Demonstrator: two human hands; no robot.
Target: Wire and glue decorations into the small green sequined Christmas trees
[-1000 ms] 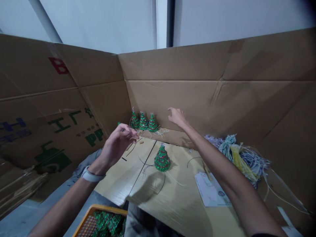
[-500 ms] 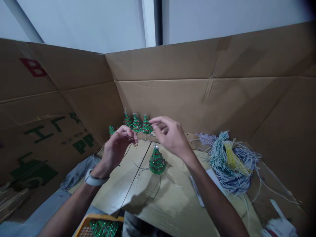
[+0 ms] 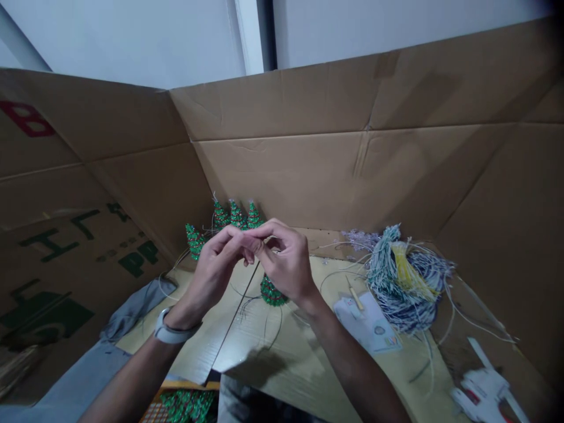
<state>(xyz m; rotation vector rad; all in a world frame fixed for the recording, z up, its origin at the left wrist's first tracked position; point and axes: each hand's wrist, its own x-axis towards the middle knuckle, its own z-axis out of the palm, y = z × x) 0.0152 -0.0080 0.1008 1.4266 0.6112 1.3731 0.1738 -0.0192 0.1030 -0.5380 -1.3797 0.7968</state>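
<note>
My left hand (image 3: 220, 264) and my right hand (image 3: 284, 258) meet fingertip to fingertip above the table. Both are pinched closed; whatever lies between the fingers is too small to make out. Just below my right hand stands a small green tinsel Christmas tree (image 3: 272, 292) with red bands, its top hidden by the hand. Thin strings trail from its base. Behind my hands, several similar trees (image 3: 237, 215) line the cardboard, and another tree (image 3: 194, 241) leans left of my left hand.
Cardboard walls (image 3: 282, 176) enclose the table (image 3: 308, 370). On the right lie bundled blue and white cords (image 3: 409, 288), a paper card (image 3: 374, 326), a thin pointed tool (image 3: 355, 294) and a white glue gun (image 3: 482, 388). An orange basket (image 3: 152, 411) of tinsel trees sits at the front edge.
My hands, apart before, have come together at the fingertips. My right hand has moved left and down, covering the top of the middle tree. The view has shifted slightly right.
</note>
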